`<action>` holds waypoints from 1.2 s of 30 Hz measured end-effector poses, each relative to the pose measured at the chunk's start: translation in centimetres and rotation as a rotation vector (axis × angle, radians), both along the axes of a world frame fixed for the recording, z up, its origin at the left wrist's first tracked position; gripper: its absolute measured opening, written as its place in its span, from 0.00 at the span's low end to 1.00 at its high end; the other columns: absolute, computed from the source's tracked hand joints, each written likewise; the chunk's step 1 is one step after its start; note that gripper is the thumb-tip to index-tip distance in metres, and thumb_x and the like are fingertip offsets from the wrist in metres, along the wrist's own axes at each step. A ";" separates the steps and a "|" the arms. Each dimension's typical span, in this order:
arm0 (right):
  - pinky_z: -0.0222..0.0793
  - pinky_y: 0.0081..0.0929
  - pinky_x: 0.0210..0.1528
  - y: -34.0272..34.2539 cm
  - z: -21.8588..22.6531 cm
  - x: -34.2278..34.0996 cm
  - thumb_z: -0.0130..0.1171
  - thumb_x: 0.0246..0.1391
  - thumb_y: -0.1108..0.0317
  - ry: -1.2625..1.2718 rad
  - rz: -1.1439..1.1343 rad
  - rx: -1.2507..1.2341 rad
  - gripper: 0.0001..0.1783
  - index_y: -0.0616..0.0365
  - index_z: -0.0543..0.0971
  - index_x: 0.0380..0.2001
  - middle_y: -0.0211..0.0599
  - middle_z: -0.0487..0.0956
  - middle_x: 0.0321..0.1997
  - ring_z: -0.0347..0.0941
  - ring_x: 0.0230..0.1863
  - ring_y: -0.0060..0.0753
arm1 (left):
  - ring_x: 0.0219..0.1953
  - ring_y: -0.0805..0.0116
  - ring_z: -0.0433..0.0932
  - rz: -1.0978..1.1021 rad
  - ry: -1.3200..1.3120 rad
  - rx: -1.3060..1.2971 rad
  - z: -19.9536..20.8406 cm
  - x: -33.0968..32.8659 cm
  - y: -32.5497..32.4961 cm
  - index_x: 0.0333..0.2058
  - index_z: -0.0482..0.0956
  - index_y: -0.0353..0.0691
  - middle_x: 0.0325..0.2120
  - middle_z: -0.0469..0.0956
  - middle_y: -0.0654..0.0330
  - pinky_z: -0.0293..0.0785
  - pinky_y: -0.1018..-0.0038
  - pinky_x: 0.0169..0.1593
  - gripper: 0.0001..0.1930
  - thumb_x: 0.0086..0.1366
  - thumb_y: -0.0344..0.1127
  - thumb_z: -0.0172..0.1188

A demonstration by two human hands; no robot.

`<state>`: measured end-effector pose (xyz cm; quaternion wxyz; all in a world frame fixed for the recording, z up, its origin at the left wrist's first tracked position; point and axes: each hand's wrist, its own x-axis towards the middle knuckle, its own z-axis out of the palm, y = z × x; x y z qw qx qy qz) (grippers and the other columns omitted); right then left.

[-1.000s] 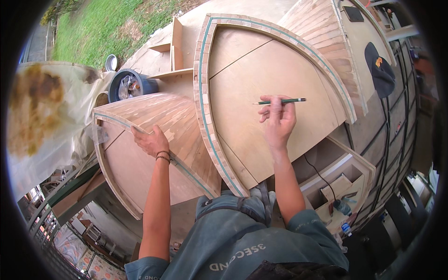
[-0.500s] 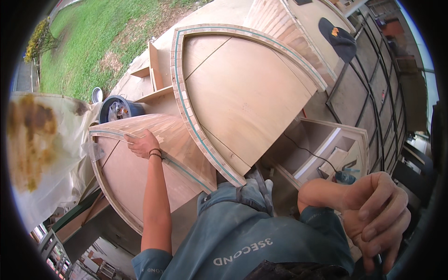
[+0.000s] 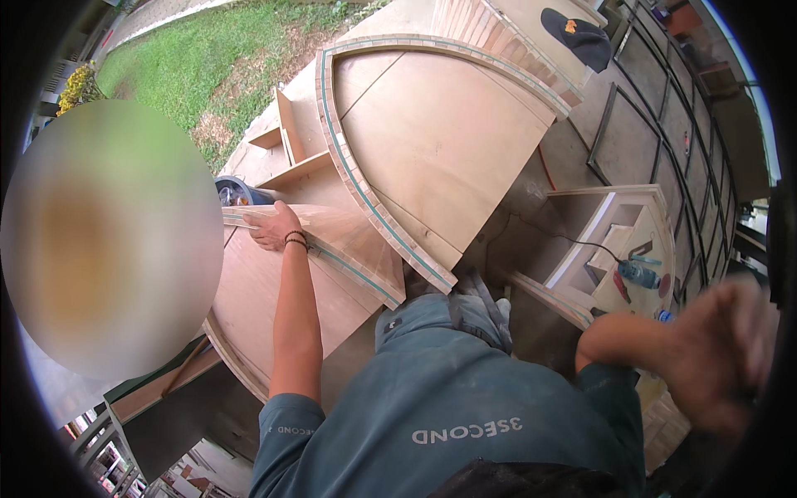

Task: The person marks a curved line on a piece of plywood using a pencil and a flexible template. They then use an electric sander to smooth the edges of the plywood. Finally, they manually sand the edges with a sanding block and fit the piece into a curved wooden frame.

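My left hand [image 3: 277, 227] lies over the striped edge of a curved wooden piece [image 3: 349, 249], fingers stretched across the rim and holding nothing I can make out. The piece has a pale veneered side and a teal line along its edge. Beyond it lies a larger arched wooden panel [image 3: 440, 141], with a segmented rim and the same teal line. My right hand [image 3: 722, 357] is raised at the far right, apart from the wood and smeared by motion. Nearest to it is a teal power tool [image 3: 638, 274] with a cord, on an open wooden cabinet piece [image 3: 573, 249].
Thin wooden boards [image 3: 286, 137] stand behind the panels, near a dark bucket [image 3: 237, 192] of scraps. A dark cap [image 3: 577, 40] lies at the back right. Black metal frames [image 3: 627, 124] lie on the right. A blurred oval covers the left side.
The view has shifted, so the panels appear lower left to right differently. My left hand stays on the rim. My right hand has moved outward and blurred.
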<state>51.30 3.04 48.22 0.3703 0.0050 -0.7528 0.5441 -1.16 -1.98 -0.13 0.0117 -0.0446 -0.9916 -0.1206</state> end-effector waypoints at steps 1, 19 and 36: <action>0.73 0.37 0.50 -1.5 -5.4 -2.2 0.56 0.66 0.55 0.159 -0.422 0.035 0.20 0.57 0.78 0.53 0.36 0.77 0.54 0.73 0.51 0.32 | 0.65 0.47 0.63 -0.043 -0.013 0.038 -0.6 0.9 1.3 0.70 0.52 0.45 0.62 0.63 0.42 0.60 0.55 0.67 0.49 0.56 0.58 0.63; 0.70 0.44 0.61 -4.2 -50.3 -9.9 0.50 0.66 0.39 -0.148 -1.292 -1.688 0.43 0.70 0.64 0.66 0.49 0.70 0.67 0.70 0.65 0.43 | 0.70 0.45 0.52 -0.531 -0.100 0.658 3.2 11.3 -10.5 0.68 0.54 0.32 0.66 0.58 0.44 0.47 0.53 0.73 0.43 0.59 0.37 0.67; 0.69 0.36 0.57 -6.1 -44.7 -7.6 0.47 0.62 0.28 -0.311 -1.453 -1.306 0.49 0.71 0.72 0.59 0.48 0.76 0.58 0.72 0.57 0.38 | 0.61 0.54 0.70 -1.147 -0.312 0.925 13.6 16.4 -6.7 0.68 0.59 0.36 0.56 0.73 0.49 0.62 0.60 0.66 0.35 0.64 0.31 0.64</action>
